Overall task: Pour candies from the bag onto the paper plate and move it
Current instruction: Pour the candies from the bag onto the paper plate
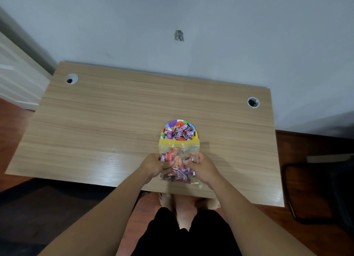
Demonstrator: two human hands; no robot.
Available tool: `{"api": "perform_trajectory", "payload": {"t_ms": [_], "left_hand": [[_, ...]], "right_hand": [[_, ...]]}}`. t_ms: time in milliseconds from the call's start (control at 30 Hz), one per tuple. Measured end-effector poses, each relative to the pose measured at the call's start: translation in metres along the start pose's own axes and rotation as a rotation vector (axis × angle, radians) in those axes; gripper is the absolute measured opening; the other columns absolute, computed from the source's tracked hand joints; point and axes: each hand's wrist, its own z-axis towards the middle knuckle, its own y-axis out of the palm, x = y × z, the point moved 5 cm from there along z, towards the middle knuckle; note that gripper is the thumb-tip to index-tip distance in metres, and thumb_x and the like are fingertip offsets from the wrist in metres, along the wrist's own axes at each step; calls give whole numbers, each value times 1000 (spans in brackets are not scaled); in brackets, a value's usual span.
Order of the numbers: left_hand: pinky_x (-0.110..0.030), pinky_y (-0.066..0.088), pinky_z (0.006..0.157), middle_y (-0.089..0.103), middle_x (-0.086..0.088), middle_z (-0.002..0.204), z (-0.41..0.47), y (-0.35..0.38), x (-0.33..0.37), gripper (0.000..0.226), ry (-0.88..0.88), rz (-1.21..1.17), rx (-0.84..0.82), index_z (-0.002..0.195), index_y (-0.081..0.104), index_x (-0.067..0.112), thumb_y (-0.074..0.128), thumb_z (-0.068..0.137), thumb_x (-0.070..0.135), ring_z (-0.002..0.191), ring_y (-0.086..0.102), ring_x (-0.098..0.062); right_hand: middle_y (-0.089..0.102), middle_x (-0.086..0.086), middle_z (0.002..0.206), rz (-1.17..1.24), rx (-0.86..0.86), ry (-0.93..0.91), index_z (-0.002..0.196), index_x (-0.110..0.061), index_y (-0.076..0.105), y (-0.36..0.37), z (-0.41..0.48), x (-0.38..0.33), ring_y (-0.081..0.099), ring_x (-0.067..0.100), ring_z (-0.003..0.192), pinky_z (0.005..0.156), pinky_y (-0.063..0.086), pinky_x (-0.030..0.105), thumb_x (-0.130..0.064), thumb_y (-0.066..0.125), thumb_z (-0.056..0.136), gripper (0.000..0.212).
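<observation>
Both hands point(153, 164) around candy bag point(179, 150)

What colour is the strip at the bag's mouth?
Yellow, on the bag; the head view shows it.

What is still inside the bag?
Wrapped candies, red, orange and purple, show through the clear zip bag. The left hand and right hand cover its sides, so some are hidden.

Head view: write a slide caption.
Both hands, left and right, tip a candy bag toward a candy-filled paper plate.
</observation>
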Motion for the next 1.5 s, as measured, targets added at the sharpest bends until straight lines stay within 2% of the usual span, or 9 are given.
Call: {"api": "perform_trajectory", "payload": {"t_ms": [200, 400, 500, 633, 933, 1167, 1300, 1433, 1500], "left_hand": [[-27, 60, 72, 83, -19, 108, 7, -6, -1, 32, -42, 71, 29, 113, 78, -4, 87, 88, 15, 84, 78, -22], [-37, 58, 80, 85, -12, 97, 10, -9, -5, 38, -40, 205, 80, 99, 82, 5, 89, 84, 39, 91, 80, -29], [-30, 49, 71, 81, -9, 89, 7, -7, -4, 38, -23, 211, 89, 100, 81, 2, 86, 88, 38, 76, 69, -20], [-33, 54, 79, 83, -10, 95, 2, -2, -1, 25, 11, 124, 41, 104, 81, 4, 77, 98, 28, 81, 71, -19], [-31, 54, 77, 80, -8, 87, -4, 1, 3, 23, -7, 35, -28, 96, 79, 2, 62, 107, 13, 83, 69, -22], [-27, 46, 64, 84, -19, 102, -1, 3, 2, 25, -27, -22, 7, 111, 81, 2, 70, 103, 22, 82, 72, -21], [-32, 57, 79, 82, -22, 110, 3, 2, -1, 30, -10, -74, -16, 117, 77, -1, 79, 96, 20, 80, 75, -20], [-19, 56, 60, 80, -13, 90, 0, 3, 1, 6, -5, -58, -21, 100, 74, 2, 74, 98, 7, 68, 74, -13], [-23, 57, 65, 79, -8, 87, 0, 3, 1, 5, -9, -75, -14, 92, 72, 7, 75, 97, 6, 75, 73, -18]], "right_hand": [[77, -6, 111, 36, -4, 15, 121, -29, 64, -2, 1, -2, 71, 8, 96, 93, 54, 33, -26, 78, 96, 29], [66, 0, 125, -32, 2, 44, 144, -19, 59, -2, -2, 0, 69, 15, 96, 71, 49, 21, -30, 69, 102, 45], [70, 3, 133, -41, 12, 45, 142, -18, 61, 0, 0, 5, 67, 9, 88, 78, 52, 26, -30, 69, 101, 43], [72, 10, 129, -42, 28, 54, 138, -17, 64, 0, 1, 8, 73, 30, 105, 90, 56, 36, -29, 70, 101, 39], [65, 3, 132, -80, 25, 60, 145, -20, 60, -3, 1, 5, 67, 20, 116, 99, 55, 36, -31, 67, 101, 46], [70, -3, 109, -3, 56, 45, 122, -22, 66, -3, 2, 4, 69, 15, 95, 83, 54, 31, -33, 69, 100, 24], [74, 10, 111, 26, 48, 62, 112, -17, 65, -1, 5, 6, 73, 25, 97, 81, 55, 35, -36, 70, 99, 23], [75, 10, 118, 76, 15, 44, 105, -29, 63, 2, 3, 4, 71, 23, 96, 82, 55, 35, -31, 69, 102, 6], [78, 13, 112, 101, 16, 35, 100, -27, 68, 3, 3, 3, 68, 23, 91, 78, 52, 35, -25, 68, 102, 3]]}}
